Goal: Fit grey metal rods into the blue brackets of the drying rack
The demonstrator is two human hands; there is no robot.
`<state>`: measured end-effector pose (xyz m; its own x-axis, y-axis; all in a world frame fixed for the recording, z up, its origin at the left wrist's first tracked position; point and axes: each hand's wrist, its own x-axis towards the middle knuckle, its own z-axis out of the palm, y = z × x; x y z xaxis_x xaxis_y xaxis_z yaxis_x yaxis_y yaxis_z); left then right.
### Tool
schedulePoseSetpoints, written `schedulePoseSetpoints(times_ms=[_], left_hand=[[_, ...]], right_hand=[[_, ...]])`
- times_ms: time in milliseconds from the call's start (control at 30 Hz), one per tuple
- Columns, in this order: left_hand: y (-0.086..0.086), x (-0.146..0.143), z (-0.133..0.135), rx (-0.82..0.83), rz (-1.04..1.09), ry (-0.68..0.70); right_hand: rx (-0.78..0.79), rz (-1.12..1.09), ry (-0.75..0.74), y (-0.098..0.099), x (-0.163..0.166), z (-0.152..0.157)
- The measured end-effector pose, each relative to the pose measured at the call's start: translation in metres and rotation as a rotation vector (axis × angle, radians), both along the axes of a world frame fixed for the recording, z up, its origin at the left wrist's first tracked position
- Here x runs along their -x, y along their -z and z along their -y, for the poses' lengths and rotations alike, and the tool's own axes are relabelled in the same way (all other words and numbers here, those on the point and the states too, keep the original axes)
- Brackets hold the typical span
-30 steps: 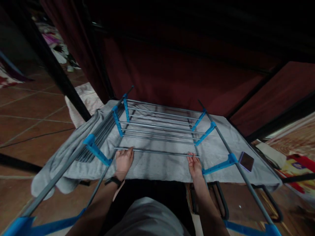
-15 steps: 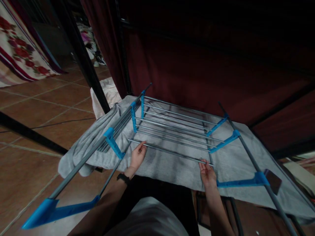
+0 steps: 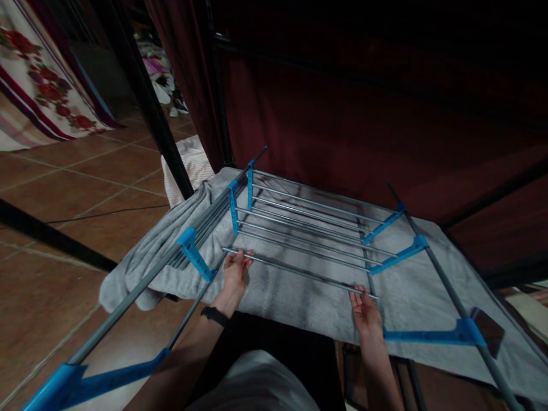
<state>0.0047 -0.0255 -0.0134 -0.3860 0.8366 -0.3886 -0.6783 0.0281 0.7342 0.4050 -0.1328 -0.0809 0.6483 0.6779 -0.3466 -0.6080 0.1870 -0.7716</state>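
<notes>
A loose grey metal rod (image 3: 299, 271) lies crosswise between my hands, over the near part of a rack frame. My left hand (image 3: 235, 271) is closed on it near its left end. Close to the right end, my right hand (image 3: 365, 308) grips the same rod with the fingertips. Beyond it, several parallel rods (image 3: 308, 214) span the frame between blue plastic brackets (image 3: 233, 205). Long grey tubes run along both sides, the left tube (image 3: 128, 308) and the right tube (image 3: 443, 279). More blue brackets (image 3: 432, 337) join them near me.
The frame rests on a bed with a grey blanket (image 3: 282, 302). Several loose rods (image 3: 199, 228) lie at its left. A dark phone-like object (image 3: 488, 331) is at the right. Black posts (image 3: 145, 103) and a maroon curtain (image 3: 342, 131) stand around the bed; a cable (image 3: 107, 213) crosses the tiled floor.
My left hand has shifted slightly left along the rod and its fingers now close over it. The rod and my right hand sit slightly lower in view, as the camera moved a little.
</notes>
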Motion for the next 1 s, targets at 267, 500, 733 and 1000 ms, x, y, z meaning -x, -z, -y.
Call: schedulePoseSetpoints(times_ms=[267,500,733,1000], left_hand=[[-0.009,0.003,-0.002,0.001,-0.006,0.053],[-0.007,0.002,-0.002,0.027,0.036,0.028],[-0.013,0.000,-0.004,0.088,0.103,0.113],[-0.014,-0.017,-0.005,0.135,0.069,0.268]], right_hand=[[0.001,-0.045,-0.008,0.002,0.000,-0.002],[-0.010,0.019,-0.122,-0.002,0.024,-0.001],[-0.053,0.011,-0.050,-0.008,0.043,-0.004],[-0.093,-0.095,-0.044,-0.038,0.071,-0.017]])
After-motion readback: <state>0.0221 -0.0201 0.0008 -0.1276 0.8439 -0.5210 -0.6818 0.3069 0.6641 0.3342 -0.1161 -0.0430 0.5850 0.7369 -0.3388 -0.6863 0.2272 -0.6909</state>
